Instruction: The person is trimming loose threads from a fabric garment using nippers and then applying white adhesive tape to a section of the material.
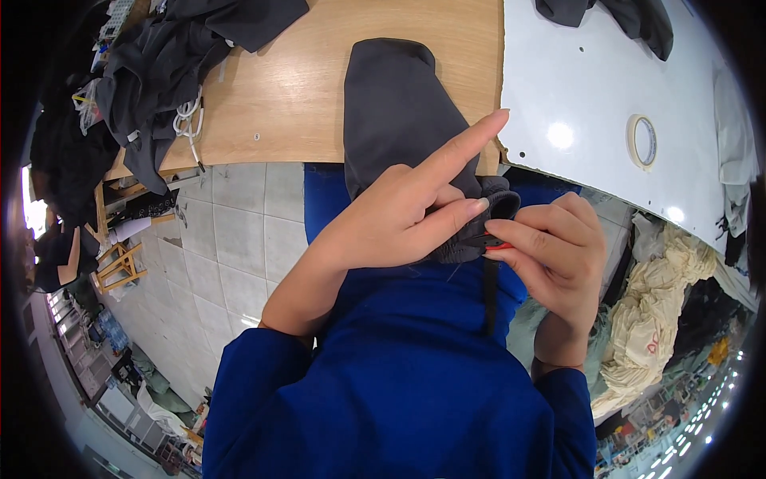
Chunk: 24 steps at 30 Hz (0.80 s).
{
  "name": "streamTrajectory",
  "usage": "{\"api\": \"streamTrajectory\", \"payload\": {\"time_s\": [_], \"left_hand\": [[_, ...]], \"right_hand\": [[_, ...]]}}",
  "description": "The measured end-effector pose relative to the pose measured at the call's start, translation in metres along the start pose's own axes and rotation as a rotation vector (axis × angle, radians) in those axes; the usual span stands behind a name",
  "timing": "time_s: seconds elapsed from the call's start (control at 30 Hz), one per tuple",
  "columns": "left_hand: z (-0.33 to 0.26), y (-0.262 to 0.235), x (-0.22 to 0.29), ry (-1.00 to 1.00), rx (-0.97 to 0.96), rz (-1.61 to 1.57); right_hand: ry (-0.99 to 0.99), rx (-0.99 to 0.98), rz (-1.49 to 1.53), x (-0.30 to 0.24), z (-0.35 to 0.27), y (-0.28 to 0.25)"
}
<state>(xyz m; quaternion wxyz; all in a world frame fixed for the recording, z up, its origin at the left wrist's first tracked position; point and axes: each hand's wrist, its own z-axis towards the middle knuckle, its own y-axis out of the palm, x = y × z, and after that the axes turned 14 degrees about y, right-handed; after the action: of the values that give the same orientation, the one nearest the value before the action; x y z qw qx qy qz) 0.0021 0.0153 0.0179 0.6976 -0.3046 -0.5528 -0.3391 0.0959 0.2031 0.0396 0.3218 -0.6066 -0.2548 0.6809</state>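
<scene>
By the table (pixel 279 96), left fingers (pixel 451 195) pinching grey cloth (pixel 399 104), index (pixel 463 156) outstretched, right fingers (pixel 531 232) grasping red-and-black tool (pixel 495 246)

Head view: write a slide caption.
Left hand on dark grey fabric, right hand holding a red-and-black tool at the ribbed end.

Red tool (pixel 499 247) partly hidden, garments (pixel 645 24) cropped

The grey sleeve-shaped piece (pixel 395 100) is matt, smooth cloth with a rougher, ribbed cuff (pixel 457 253). The wood-grained table (pixel 279 96) has a soft sheen, the white tabletop (pixel 590 88) is glossy, the red handle (pixel 498 247) plastic-looking
</scene>
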Motion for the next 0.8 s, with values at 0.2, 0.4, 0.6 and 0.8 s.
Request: {"api": "streamTrajectory", "payload": {"time_s": [0.2,0.4,0.6,0.8], "left_hand": [[-0.001,-0.001,0.000,-0.033,0.048,-0.040],[-0.003,0.000,-0.010,-0.098,0.135,-0.237],[-0.005,-0.003,-0.016,-0.100,0.169,-0.403],[-0.013,0.007,-0.024,0.034,0.260,-0.240]], "right_hand": [[0.159,-0.010,0.205,0.003,-0.002,0.004],[0.268,-0.111,0.445,-0.015,-0.004,0.020],[0.325,0.168,0.453,0.004,-0.009,0.059],[0.643,0.229,1.119,0.014,-0.003,0.068]]}}
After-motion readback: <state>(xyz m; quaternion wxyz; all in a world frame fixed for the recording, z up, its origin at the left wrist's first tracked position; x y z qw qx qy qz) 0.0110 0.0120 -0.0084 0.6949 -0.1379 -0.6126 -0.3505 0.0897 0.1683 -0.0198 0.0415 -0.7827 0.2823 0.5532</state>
